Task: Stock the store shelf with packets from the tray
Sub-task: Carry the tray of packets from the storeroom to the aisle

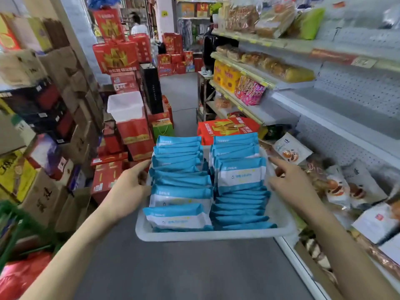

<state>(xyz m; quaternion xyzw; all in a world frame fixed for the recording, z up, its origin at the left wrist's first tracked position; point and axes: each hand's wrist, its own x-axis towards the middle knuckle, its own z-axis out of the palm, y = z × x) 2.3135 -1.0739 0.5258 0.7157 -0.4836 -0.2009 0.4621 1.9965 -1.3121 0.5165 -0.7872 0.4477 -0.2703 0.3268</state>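
Head view: my left hand grips the left rim of the white tray, thumb side up and fingers curled over the edge. That grip seems meant to keep the load level above the grey floor. I cannot tell whether anything else props the tray.

Just beyond those fingers, the blue-and-white packets stand in two full rows, overlapping like tiles. None has left the tray, so the stocking looks barely begun.

My right hand hangs over the tray's right edge, index finger straight, thumb out, the rest loosely curled, grasping nothing. Its tip points past the far packets, which I read as picking a row or a spot.

To the right of that hand, the store shelf shows bare metal on its middle tier, the likely gap to fill. Bagged pastries lie on the tier just beside my knuckles.
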